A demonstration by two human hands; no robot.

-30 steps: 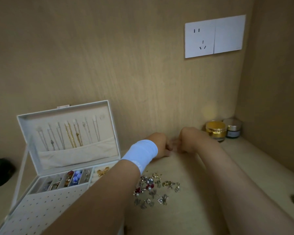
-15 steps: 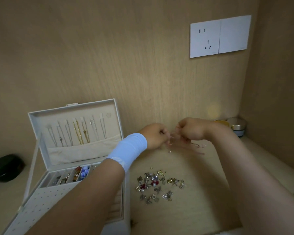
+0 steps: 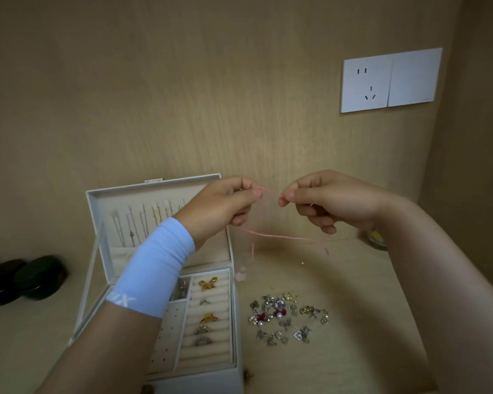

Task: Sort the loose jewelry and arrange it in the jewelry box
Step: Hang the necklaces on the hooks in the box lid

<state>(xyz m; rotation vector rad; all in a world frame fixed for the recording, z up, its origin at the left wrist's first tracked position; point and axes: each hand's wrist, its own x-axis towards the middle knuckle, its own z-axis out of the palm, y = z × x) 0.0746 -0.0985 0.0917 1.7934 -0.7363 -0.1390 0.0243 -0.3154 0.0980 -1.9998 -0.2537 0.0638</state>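
- Both hands had risen since the earlier frames, off the shelf and up to the height of the jewelry box (image 3: pixel 120 188) lid, and had drawn a pink cord (image 3: pixel 282 237) up with them.
- Left hand (image 3: pixel 222 206): thumb and forefinger pinched one end of the cord, in front of the lid's right edge.
- Right hand (image 3: pixel 330 200): pinched the other end, well right of the box.
- Cord: the short held span ran left to right between the two pinches. The slack loop sagged below, and a pale bead (image 3: pixel 242 273) hung just beside the box's right wall.
- We judged the left hand nearer the hung chains (image 3: pixel 143 223) in the lid, the cord's likely place.
- Loose pile (image 3: pixel 288 317): unsorted, on the shelf right of the box's ring rolls.
- Writing: the white wristband (image 3: pixel 154 268) on the left arm bore letters we read only in part, an "X". The wall socket (image 3: pixel 390 81), above and right of the box, carried none.
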